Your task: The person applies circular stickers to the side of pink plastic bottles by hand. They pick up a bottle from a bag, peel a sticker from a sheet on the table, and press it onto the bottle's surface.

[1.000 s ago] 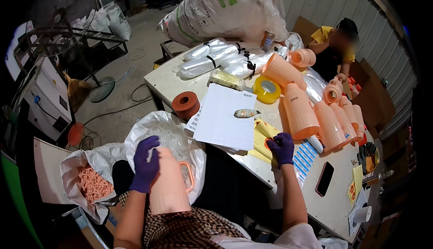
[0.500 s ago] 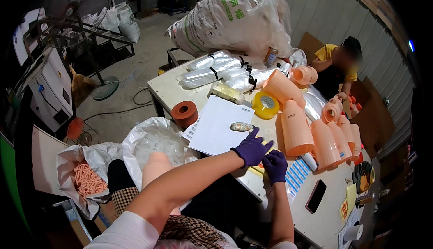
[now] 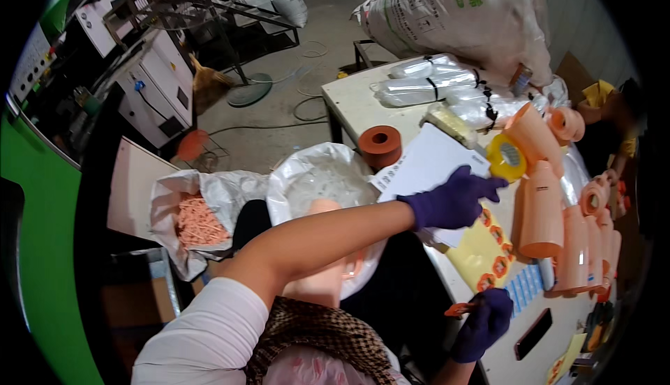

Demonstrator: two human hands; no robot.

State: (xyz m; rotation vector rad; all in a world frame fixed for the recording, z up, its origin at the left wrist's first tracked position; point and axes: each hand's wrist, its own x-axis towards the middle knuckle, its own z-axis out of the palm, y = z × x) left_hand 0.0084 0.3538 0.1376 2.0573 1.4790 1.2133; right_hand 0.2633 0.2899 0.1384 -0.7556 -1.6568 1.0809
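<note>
the right hand (image 3: 484, 323), in a purple glove, pinches one small orange-red sticker (image 3: 458, 309) between its thumb and fingertips; the sticker pokes out on the hand's left side, near the edge of the white table (image 3: 350, 100). the left hand (image 3: 452, 201), gloved the same, has its fingers spread, nothing visible in them, over the stack of white paper (image 3: 426, 163) and just above the yellow sticker sheet (image 3: 469, 254). one peach jug (image 3: 307, 290) lies in the person's lap, partly behind the left forearm and touched by neither hand.

counting from here: one yellow sheet, with at least five round stickers showing; one blue label sheet (image 3: 525, 289); one phone (image 3: 533, 333); two rolls, a brown-red roll (image 3: 380, 146) and a yellow tape roll (image 3: 506, 158). the peach containers (image 3: 543, 212) on the table number at least six, but they overlap too much for me to be exact. two open white sacks (image 3: 167, 212) stand by the lap, one holding peach strips (image 3: 199, 222).
</note>
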